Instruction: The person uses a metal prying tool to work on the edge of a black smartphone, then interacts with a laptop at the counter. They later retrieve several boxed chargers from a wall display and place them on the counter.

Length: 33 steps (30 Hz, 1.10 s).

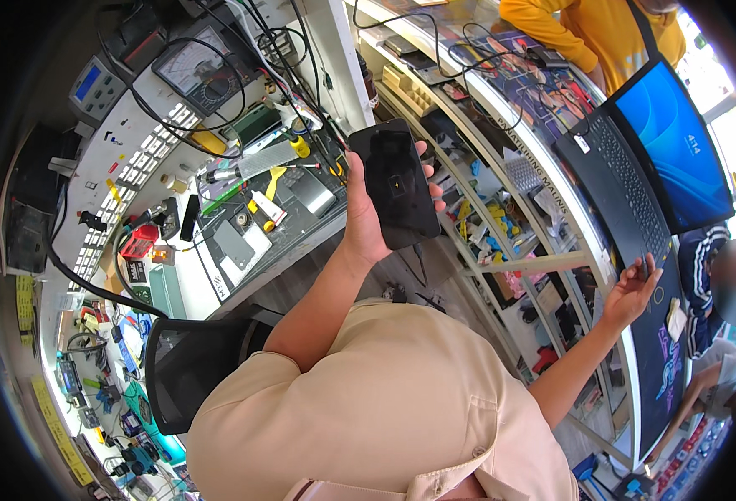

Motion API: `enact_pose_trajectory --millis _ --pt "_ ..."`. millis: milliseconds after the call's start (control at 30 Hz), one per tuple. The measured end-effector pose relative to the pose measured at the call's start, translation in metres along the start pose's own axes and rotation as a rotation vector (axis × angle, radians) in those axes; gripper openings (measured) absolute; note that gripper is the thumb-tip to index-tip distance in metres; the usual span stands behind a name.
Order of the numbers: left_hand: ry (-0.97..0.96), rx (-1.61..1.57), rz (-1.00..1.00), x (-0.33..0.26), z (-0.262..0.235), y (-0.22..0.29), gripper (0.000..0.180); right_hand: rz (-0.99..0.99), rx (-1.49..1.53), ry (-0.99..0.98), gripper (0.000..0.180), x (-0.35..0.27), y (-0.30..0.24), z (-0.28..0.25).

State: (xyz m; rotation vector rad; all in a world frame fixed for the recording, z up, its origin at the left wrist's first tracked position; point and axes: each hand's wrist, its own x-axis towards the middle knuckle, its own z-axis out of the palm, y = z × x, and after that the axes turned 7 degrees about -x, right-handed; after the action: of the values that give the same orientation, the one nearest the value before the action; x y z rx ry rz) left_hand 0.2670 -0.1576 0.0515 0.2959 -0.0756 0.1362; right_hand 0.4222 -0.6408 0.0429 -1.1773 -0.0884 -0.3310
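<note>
Held a black phone (401,188) well left of the laptop (627,175), clamped at both edges in the grip of the left hand (366,221), had the loosely curled right hand (631,292) at the laptop's front edge, could not make out that grip as apart or together, and faced a tool-strewn desk (196,292) farther left of the laptop.

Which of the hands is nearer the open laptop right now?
Right. The right hand is by the near end of the laptop; the left hand is well off to its left, holding the black phone.
</note>
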Motion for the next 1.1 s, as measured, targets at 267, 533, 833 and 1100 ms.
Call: enact_pose_trajectory --millis 267,533,833,1100 --pt "-0.05 -0.048 -0.047 0.0 -0.011 0.005 0.108 -0.055 -0.083 0.148 0.054 0.001 -0.006 0.012" --pt "-0.029 -0.018 -0.05 0.009 -0.013 -0.001 0.109 -0.1 -0.146 0.218 0.057 -0.003 -0.007 0.027" --pt "-0.031 -0.017 -0.085 0.013 -0.015 -0.005 0.109 -0.118 -0.139 0.234 0.058 -0.003 -0.005 0.022" --pt "-0.015 -0.011 -0.106 0.014 -0.02 -0.003 0.108 -0.118 -0.171 0.265 0.058 -0.004 -0.003 0.024"
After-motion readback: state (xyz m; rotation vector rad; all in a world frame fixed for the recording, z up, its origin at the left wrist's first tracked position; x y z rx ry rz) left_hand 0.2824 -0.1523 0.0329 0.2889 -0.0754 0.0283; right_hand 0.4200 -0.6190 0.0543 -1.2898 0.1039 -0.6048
